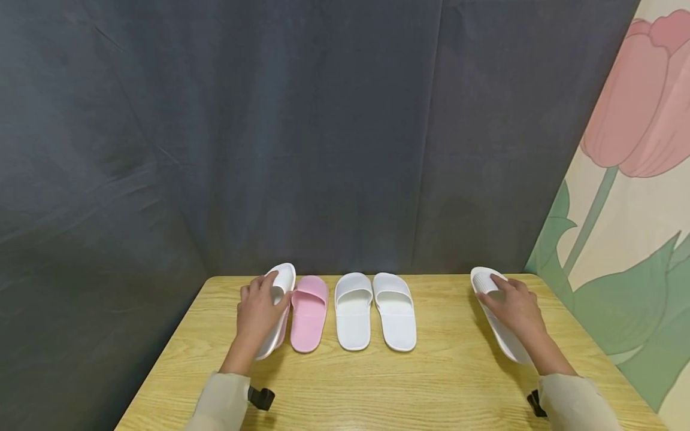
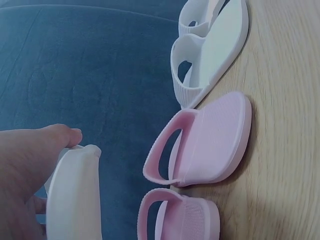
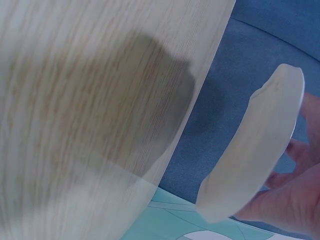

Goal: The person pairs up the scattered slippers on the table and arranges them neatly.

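My left hand (image 1: 257,312) grips a white slipper (image 1: 286,275) by its strap area, tilted and held up at the left end of the row. Beneath and behind it, one pink slipper (image 1: 283,333) is mostly hidden in the head view; the left wrist view shows part of it beside the other pink slipper (image 2: 220,140). Over the table's right side, my right hand (image 1: 518,308) grips a second white slipper (image 1: 504,339) at its strap. In the right wrist view this slipper (image 3: 255,145) is lifted off the surface, seen edge-on, with a shadow below.
Between the hands, a pair of white slippers (image 1: 353,329) stands side by side on the wooden table (image 1: 377,395), toes toward the back edge. A dark curtain (image 1: 323,131) hangs behind. To the right is a wall with a painted tulip (image 1: 628,102).
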{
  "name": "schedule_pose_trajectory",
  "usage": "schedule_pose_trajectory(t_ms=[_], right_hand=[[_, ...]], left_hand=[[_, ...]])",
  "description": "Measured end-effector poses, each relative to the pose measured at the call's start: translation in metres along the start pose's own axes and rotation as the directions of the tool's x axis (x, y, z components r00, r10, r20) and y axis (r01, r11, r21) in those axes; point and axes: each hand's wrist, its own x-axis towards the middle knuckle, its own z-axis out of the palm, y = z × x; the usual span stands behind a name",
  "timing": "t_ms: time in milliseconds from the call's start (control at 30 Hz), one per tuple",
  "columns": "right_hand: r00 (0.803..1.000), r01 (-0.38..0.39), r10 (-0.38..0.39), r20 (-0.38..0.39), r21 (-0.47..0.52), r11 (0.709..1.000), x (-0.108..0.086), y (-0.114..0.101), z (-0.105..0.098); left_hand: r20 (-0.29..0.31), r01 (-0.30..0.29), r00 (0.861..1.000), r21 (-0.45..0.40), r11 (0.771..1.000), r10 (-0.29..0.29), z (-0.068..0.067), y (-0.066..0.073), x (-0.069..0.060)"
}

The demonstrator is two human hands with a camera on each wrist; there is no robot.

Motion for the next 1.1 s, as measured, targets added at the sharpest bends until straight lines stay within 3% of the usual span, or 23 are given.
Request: schedule_pose_trajectory(t_ms=[1100], right_hand=[[1.000, 0.016, -0.016, 0.003, -0.013, 1.000, 0.004, -0.006, 0.005]], left_hand=[[0.031, 0.007, 1.000, -0.035, 0.999, -0.006, 0.013, 0.024, -0.001]])
